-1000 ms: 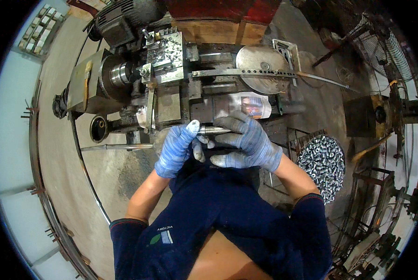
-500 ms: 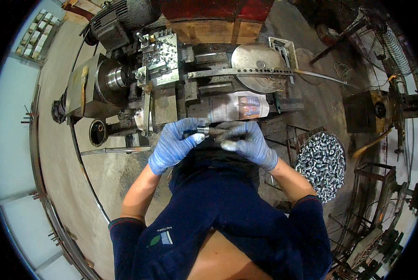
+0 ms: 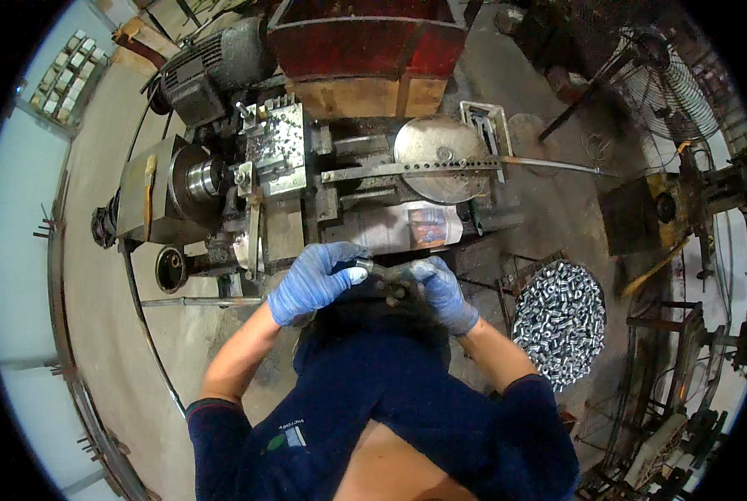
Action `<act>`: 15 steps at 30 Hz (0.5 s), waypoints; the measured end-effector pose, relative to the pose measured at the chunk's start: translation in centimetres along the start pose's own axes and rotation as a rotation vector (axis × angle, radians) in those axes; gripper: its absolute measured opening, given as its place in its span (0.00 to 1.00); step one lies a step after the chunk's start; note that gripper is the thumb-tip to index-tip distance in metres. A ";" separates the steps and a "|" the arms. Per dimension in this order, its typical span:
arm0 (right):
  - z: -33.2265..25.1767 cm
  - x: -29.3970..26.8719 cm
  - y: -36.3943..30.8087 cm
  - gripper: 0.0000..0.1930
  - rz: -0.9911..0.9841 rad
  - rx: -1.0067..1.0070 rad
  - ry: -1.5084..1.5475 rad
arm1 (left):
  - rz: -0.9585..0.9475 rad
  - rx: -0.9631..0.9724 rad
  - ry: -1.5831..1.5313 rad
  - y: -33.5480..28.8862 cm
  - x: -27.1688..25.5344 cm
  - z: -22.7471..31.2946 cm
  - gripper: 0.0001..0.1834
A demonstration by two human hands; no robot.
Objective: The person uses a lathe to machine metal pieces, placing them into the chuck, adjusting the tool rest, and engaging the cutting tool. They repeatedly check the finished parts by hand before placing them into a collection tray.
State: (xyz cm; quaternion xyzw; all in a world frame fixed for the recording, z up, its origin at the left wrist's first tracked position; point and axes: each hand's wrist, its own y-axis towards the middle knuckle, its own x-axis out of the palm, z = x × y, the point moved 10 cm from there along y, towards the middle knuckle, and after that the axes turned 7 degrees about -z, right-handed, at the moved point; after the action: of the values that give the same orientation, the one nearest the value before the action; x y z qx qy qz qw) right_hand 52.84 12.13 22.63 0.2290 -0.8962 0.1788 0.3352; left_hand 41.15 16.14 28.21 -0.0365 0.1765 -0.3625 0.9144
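Observation:
My left hand (image 3: 317, 282), in a blue knit glove, pinches a small shiny metal sleeve (image 3: 363, 265) between thumb and fingers in front of my waist. Beside it is my right hand (image 3: 442, 290), gloved too, its palm side dark with grime. Its fingers curl inward near the sleeve's right end; whether they touch it, or hold something, I cannot make out. Just beyond both hands lies a printed sheet of paper (image 3: 382, 230) on the bed of a greasy lathe. The lathe's chuck (image 3: 203, 179) and tool post (image 3: 275, 154) stand farther left.
A round heap of small metal sleeves (image 3: 560, 326) sits low at the right. A perforated flat bar (image 3: 365, 174) crosses a round metal disc (image 3: 423, 142). Behind are a red bin (image 3: 365, 52), a motor (image 3: 211, 71) and a white tray (image 3: 497, 125). A fan (image 3: 670, 96) stands far right.
The view has tilted, so the machine appears lower. My right hand has turned and drawn slightly right, its fingers now more curled. My left hand keeps hold of the sleeve.

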 end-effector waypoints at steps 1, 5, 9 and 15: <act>0.2 -0.2 -0.1 0.22 0.001 -0.006 0.112 | 0.004 0.013 -0.012 0.6 -0.4 0.1 0.18; -2.5 -2.0 -1.5 0.22 0.056 -0.190 -0.105 | 0.081 0.019 0.013 4.5 -4.9 2.3 0.20; -2.7 -5.3 -4.0 0.26 0.205 -0.243 -0.076 | 0.235 0.182 0.290 11.8 -12.7 8.1 0.18; -3.6 -6.7 -6.1 0.24 0.296 -0.261 -0.137 | 0.793 0.368 0.713 19.1 -26.5 13.5 0.17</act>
State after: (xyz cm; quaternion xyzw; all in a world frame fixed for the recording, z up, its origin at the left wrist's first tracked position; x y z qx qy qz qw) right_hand 62.44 10.72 21.59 0.0611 -0.9564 0.0926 0.2702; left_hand 40.41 47.18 44.99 0.3173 0.4088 -0.0059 0.8557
